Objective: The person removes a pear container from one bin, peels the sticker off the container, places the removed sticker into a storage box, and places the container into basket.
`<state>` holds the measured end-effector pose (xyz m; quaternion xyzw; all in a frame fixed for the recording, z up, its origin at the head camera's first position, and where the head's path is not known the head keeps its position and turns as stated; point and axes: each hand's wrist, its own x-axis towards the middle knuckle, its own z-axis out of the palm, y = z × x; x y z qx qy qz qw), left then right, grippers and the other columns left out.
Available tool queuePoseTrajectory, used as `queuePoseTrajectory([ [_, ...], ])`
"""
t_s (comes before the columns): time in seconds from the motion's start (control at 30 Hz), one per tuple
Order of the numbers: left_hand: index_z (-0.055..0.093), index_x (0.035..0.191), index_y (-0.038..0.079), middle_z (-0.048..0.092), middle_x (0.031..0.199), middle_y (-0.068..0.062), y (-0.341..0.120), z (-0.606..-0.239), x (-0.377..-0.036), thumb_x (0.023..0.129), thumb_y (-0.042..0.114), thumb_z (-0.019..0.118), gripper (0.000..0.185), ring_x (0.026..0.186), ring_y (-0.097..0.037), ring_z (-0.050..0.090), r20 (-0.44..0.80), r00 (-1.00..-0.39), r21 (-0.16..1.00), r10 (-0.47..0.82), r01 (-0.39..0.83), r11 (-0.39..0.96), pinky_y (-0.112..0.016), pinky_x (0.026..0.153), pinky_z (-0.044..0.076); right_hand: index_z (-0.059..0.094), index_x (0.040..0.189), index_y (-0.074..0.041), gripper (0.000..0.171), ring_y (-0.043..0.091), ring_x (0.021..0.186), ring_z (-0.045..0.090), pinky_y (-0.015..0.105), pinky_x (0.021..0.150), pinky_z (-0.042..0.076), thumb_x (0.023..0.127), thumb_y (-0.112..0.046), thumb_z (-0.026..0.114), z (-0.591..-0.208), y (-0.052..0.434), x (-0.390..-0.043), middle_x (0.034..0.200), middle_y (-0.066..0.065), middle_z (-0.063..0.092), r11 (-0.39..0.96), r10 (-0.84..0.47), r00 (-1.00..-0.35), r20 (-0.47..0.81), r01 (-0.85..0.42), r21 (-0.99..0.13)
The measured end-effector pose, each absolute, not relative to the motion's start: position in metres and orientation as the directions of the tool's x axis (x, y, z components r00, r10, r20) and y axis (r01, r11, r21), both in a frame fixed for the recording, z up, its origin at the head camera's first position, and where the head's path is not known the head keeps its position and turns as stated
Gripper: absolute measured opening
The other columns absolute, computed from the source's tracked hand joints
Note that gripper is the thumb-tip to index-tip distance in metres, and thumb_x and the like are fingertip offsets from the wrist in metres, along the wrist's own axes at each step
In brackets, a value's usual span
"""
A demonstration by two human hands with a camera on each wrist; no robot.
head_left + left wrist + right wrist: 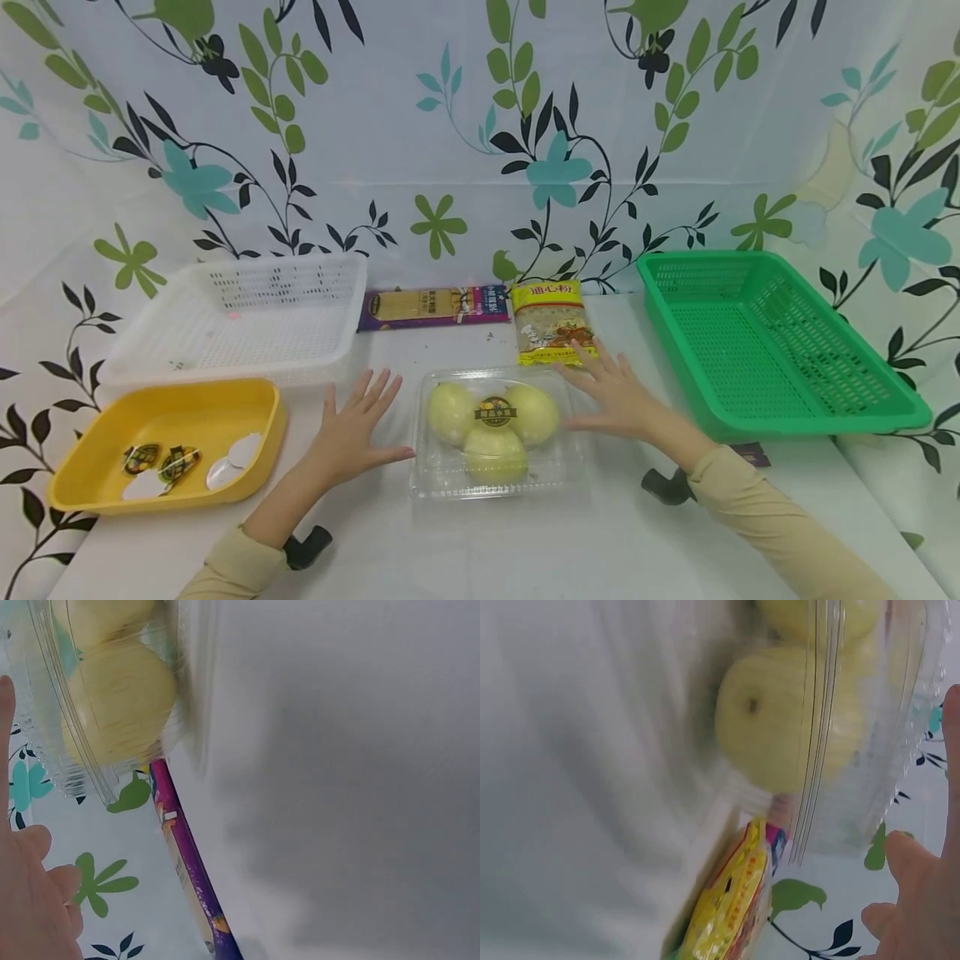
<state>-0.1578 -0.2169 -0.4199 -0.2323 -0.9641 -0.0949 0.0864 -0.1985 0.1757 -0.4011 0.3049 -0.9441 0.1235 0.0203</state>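
A clear plastic fruit box (495, 492) stands in the middle of the white table, its lid down, with a dark oval label (495, 412) on top. Inside lie three pale yellow-green fruits (495, 455), round and smooth. To the left of the box my left hand (351, 437) is spread with straight fingers, holding nothing; its thumb reaches close to the box's side. My right hand (617, 398) is likewise spread at the right side, thumb near the box wall. Whether either thumb touches the box I cannot tell. Both wrist views show the fruit box (120, 697) beside the fingers.
Behind the box lie a purple noodle packet (435, 307) and a yellow pasta bag (553, 321). A white basket (300, 367) stands back left, with a yellow tray (247, 492) holding labels and white discs before it. A green basket (817, 423) stands at right.
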Motion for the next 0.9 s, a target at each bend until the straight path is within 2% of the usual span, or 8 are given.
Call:
queuePoseTrajectory([
  [0.17, 0.027, 0.141, 0.012, 0.027, 0.142, -0.012, -0.215, -0.426, -0.155, 0.077, 0.059, 0.055, 0.084, 0.131, -0.032, 0.014, 0.191, -0.879, 0.262, 0.438, 0.475, 0.840, -0.062, 0.095, -0.001, 0.036, 0.138, -0.019, 0.078, 0.037, 0.130, -0.007, 0.061, 0.096, 0.001, 0.076, -0.061, 0.055, -0.407, 0.161, -0.199, 0.145, 0.015, 0.013, 0.761, -0.603, -0.791, 0.110, -0.611, -0.218],
  [0.3, 0.035, 0.138, 0.009, 0.044, 0.131, -0.013, -0.207, -0.433, -0.149, 0.084, 0.050, 0.053, 0.070, 0.123, -0.032, 0.033, 0.120, -0.900, 0.432, 0.418, 0.427, 0.794, -0.055, 0.097, 0.021, 0.039, 0.137, -0.015, 0.078, 0.033, 0.131, -0.005, 0.055, 0.100, 0.004, 0.076, -0.062, 0.053, -0.408, 0.150, -0.198, 0.145, 0.012, 0.017, 0.733, -0.629, -0.766, 0.131, -0.641, -0.229],
  [0.4, 0.037, 0.135, 0.005, 0.056, 0.115, -0.014, -0.199, -0.439, -0.145, 0.088, 0.040, 0.052, 0.060, 0.107, -0.029, 0.051, 0.083, -0.916, 0.592, 0.393, 0.363, 0.719, -0.049, 0.087, 0.038, 0.044, 0.132, -0.008, 0.077, 0.033, 0.132, 0.003, 0.050, 0.101, 0.011, 0.076, -0.060, 0.056, -0.406, 0.142, -0.197, 0.142, 0.012, 0.023, 0.711, -0.640, -0.748, 0.176, -0.663, -0.232],
  [0.47, 0.036, 0.134, 0.003, 0.060, 0.104, -0.010, -0.194, -0.441, -0.143, 0.089, 0.032, 0.053, 0.055, 0.093, -0.024, 0.058, 0.085, -0.923, 0.694, 0.376, 0.325, 0.642, -0.043, 0.078, 0.046, 0.049, 0.127, -0.004, 0.074, 0.035, 0.131, 0.011, 0.049, 0.100, 0.016, 0.076, -0.056, 0.059, -0.405, 0.137, -0.195, 0.140, 0.014, 0.028, 0.695, -0.642, -0.738, 0.207, -0.675, -0.248],
  [0.63, 0.039, 0.127, -0.003, 0.058, 0.088, -0.003, -0.181, -0.445, -0.139, 0.086, 0.016, 0.058, 0.049, 0.067, -0.011, 0.058, 0.133, -0.949, 0.830, 0.286, 0.264, 0.490, -0.026, 0.059, 0.047, 0.060, 0.112, 0.000, 0.058, 0.034, 0.125, 0.026, 0.045, 0.099, 0.024, 0.075, -0.044, 0.068, -0.404, 0.119, -0.192, 0.133, 0.016, 0.039, 0.673, -0.607, -0.755, 0.249, -0.655, -0.343],
  [0.77, 0.044, 0.122, -0.005, 0.054, 0.079, -0.001, -0.169, -0.440, -0.133, 0.084, 0.010, 0.061, 0.045, 0.062, -0.010, 0.052, 0.152, -0.974, 0.869, 0.170, 0.214, 0.446, -0.024, 0.055, 0.044, 0.063, 0.103, -0.001, 0.052, 0.030, 0.118, 0.034, 0.042, 0.097, 0.029, 0.070, -0.039, 0.074, -0.406, 0.105, -0.190, 0.123, 0.014, 0.046, 0.664, -0.562, -0.776, 0.285, -0.629, -0.403],
  [0.9, 0.043, 0.117, -0.010, 0.050, 0.076, -0.004, -0.156, -0.426, -0.125, 0.083, 0.003, 0.058, 0.040, 0.058, -0.008, 0.044, 0.169, -0.981, 0.894, 0.098, 0.194, 0.403, -0.021, 0.051, 0.039, 0.063, 0.096, -0.005, 0.048, 0.023, 0.105, 0.039, 0.037, 0.091, 0.034, 0.068, -0.042, 0.075, -0.410, 0.091, -0.190, 0.108, 0.006, 0.052, 0.668, -0.555, -0.764, 0.329, -0.645, -0.370],
])
